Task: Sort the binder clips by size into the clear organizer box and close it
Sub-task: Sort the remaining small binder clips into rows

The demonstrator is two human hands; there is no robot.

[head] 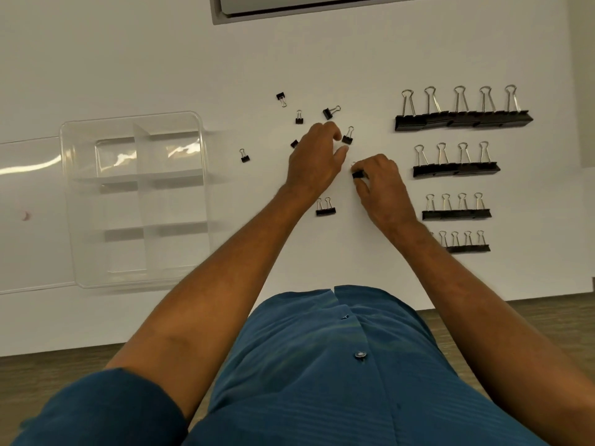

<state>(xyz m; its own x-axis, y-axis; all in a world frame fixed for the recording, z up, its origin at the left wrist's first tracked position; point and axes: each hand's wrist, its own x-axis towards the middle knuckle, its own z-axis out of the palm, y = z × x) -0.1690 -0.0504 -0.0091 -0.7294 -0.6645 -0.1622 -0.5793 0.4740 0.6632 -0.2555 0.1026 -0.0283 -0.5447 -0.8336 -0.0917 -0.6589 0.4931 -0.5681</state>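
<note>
The clear organizer box (69,201) lies open and empty on the left of the white table, its lid (29,217) flat to its left. Several small black binder clips (299,117) are scattered at table centre. On the right, clips lie in rows by size: largest (463,119), then medium (455,169), smaller (456,214), smallest (468,248). My right hand (381,185) pinches a small clip (357,174). My left hand (317,159) is spread over the scattered clips, fingertips beside a small clip (347,138). A pair of small clips (325,210) lies under my left wrist.
A grey panel (289,8) sits at the table's far edge. The table's near edge runs in front of my blue shirt (338,365), with wooden floor (48,365) below it. Bare table lies between the box and the scattered clips.
</note>
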